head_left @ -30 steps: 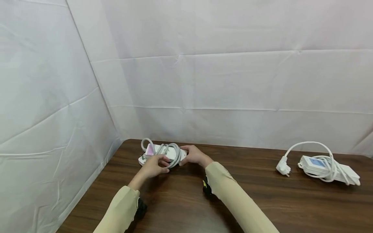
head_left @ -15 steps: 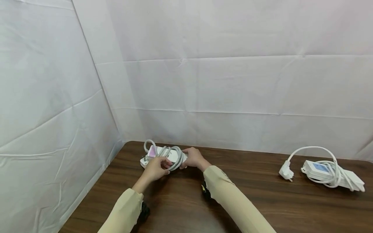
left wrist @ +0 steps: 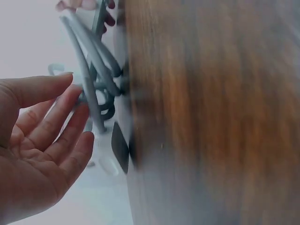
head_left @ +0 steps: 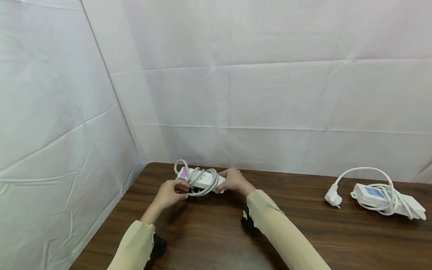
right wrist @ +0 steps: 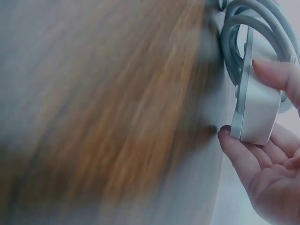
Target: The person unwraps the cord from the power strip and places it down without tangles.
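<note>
A white power strip (head_left: 203,181) with a purple label lies near the back left edge of the table, its thick grey cable (head_left: 214,180) coiled around it. My right hand (head_left: 234,180) grips the strip's right end. In the right wrist view, the thumb lies on one face of the power strip (right wrist: 260,110) and the fingers reach around the other side. My left hand (head_left: 168,193) is at the coil's left side, with fingertips right by the cable. In the left wrist view, the left hand (left wrist: 47,145) has loosely bent, spread fingers beside the coiled cable (left wrist: 91,70).
A second white power strip (head_left: 406,202) with a blue label and a coiled white cord lies at the right. Its plug (head_left: 333,196) rests to its left. White cloth walls (head_left: 270,97) rise behind and left of the brown wooden table (head_left: 209,232).
The power strip has shifted to the right with my right hand on it. My left hand has drawn back left from over the coil to its side. The second strip stays put.
</note>
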Demonstrator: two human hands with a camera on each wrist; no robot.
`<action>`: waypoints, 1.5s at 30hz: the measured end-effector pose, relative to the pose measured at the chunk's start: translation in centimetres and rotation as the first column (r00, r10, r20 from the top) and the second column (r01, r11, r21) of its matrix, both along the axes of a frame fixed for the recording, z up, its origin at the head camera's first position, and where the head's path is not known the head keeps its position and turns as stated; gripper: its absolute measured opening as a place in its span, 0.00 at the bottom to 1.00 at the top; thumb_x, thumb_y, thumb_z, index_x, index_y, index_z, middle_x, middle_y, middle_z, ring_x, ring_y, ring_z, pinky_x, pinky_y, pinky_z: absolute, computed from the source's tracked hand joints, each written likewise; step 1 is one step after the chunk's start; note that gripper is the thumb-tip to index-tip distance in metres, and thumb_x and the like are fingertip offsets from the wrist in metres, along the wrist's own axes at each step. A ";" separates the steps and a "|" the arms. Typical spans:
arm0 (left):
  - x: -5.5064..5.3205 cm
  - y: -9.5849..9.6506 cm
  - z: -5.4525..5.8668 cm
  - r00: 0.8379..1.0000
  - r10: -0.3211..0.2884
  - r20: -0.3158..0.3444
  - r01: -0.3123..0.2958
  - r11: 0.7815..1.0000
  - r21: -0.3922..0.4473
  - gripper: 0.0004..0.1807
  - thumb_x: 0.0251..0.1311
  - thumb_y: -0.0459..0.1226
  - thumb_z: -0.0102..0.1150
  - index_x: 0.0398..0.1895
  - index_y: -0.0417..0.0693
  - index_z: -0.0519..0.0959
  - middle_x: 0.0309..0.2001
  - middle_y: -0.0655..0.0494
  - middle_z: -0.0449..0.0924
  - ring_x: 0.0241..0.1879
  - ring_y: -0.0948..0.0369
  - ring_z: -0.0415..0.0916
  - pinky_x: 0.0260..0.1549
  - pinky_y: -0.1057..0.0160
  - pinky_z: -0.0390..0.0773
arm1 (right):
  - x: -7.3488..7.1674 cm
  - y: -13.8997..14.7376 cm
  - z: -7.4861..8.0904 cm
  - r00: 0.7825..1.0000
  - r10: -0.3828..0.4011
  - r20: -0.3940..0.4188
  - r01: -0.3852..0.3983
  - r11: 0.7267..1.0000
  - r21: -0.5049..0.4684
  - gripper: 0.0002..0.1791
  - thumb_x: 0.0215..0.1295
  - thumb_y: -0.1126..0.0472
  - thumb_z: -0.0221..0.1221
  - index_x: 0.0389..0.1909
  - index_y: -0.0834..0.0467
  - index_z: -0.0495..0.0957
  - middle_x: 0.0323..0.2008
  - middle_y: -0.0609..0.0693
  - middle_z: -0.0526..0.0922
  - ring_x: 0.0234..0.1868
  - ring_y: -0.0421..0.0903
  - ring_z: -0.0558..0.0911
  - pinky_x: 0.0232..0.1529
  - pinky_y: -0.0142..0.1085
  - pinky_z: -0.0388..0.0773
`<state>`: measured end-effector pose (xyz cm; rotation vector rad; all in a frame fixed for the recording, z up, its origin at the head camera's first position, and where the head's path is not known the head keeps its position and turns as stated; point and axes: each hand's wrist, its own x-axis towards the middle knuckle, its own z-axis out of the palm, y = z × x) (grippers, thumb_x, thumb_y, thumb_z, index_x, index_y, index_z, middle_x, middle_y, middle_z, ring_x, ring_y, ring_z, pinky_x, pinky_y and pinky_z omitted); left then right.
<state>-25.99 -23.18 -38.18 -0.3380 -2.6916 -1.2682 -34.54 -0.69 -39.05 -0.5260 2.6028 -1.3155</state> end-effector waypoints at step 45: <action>2.3 6.4 -0.2 0.990 -0.137 0.035 0.136 0.991 0.021 0.15 0.44 0.30 0.67 0.38 0.40 0.78 0.28 0.53 0.81 0.29 0.63 0.75 0.28 0.69 0.72 | 1.5 4.4 0.4 0.994 -0.111 0.019 0.113 0.977 -0.183 0.32 0.33 0.65 0.71 0.47 0.64 0.78 0.45 0.58 0.81 0.33 0.43 0.76 0.29 0.32 0.75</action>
